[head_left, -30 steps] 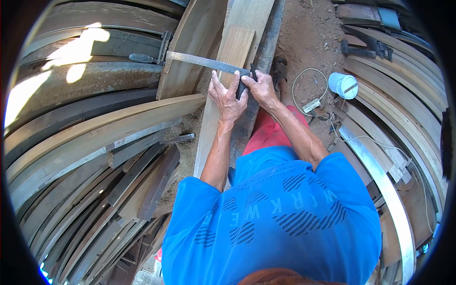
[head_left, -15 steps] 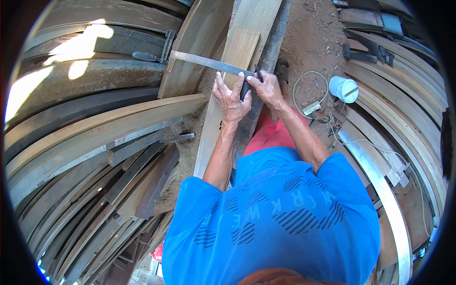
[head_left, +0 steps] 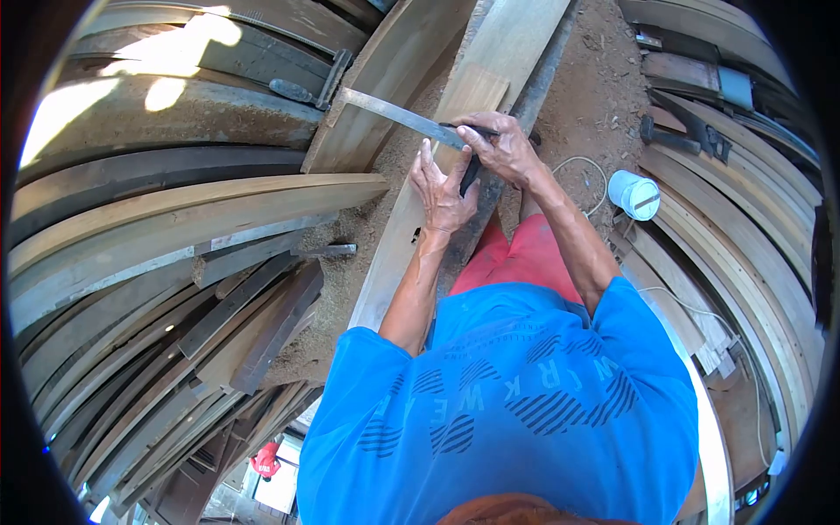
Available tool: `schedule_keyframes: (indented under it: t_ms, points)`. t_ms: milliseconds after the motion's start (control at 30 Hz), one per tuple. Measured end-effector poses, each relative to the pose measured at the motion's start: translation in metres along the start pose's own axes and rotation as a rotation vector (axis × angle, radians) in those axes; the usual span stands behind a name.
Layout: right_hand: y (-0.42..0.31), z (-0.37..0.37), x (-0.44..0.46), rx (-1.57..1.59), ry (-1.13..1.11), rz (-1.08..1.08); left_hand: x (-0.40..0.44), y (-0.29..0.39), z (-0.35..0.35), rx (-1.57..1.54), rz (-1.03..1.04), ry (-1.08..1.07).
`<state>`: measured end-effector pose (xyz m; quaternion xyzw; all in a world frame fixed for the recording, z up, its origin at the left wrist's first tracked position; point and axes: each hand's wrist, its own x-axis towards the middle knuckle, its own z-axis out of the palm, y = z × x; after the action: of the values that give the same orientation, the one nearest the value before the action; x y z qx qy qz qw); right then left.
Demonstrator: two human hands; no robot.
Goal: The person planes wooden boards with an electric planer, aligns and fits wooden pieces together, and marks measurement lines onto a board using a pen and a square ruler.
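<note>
A handsaw (head_left: 394,113) with a narrow metal blade and dark handle is held over a long wooden plank (head_left: 516,35). My right hand (head_left: 503,149) is closed around the upper part of the handle, close to the blade. Below it, my left hand (head_left: 444,194) has the lower handle between thumb and index finger, its other fingers raised near the blade. Beneath the blade, a shorter light board (head_left: 481,92) lies on the plank. The blade's tip reaches over a wide board (head_left: 385,74) to the left.
Curved boards (head_left: 201,210) are stacked along the left. On the right are more boards (head_left: 713,232), a hammer (head_left: 669,137), a white bucket (head_left: 633,194) and a cable (head_left: 586,162). A person in red (head_left: 265,461) is far off at lower left.
The view has shifted, and both hands with the saw appear slightly farther right. My right hand has turned over the handle. The person in red shows more fully.
</note>
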<state>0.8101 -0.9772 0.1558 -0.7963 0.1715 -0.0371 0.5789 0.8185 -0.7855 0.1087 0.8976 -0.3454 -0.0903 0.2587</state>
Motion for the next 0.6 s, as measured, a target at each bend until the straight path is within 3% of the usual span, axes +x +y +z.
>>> schedule_keyframes:
  t_ms: [67,167,267,300,400,533,567,600]
  points:
    - [0.0,-0.006,0.005,0.01,-0.074,0.013,0.001,0.001,-0.001,-0.01,-0.007,-0.009]
    - [-0.001,-0.021,0.005,-0.24,-0.128,-0.051,0.002,0.003,-0.004,-0.021,-0.01,-0.002]
    - [-0.013,-0.043,0.002,-0.442,-0.255,0.015,0.002,0.002,-0.002,-0.016,-0.003,0.008]
    - [-0.021,-0.05,0.005,-0.568,-0.383,0.194,0.002,0.002,-0.002,-0.017,-0.004,0.01]
    - [0.016,-0.038,-0.013,-0.751,-0.45,0.202,0.002,0.002,-0.001,-0.025,-0.006,0.006]
    - [0.031,0.022,-0.039,-0.32,-0.198,0.458,-0.001,-0.003,0.002,-0.004,0.006,0.002]
    - [0.048,0.041,-0.052,-0.201,0.007,0.315,-0.001,-0.004,0.004,0.007,0.019,0.003]
    - [0.045,0.038,-0.054,-0.125,0.045,0.314,0.0,0.0,-0.002,-0.031,-0.001,-0.02]
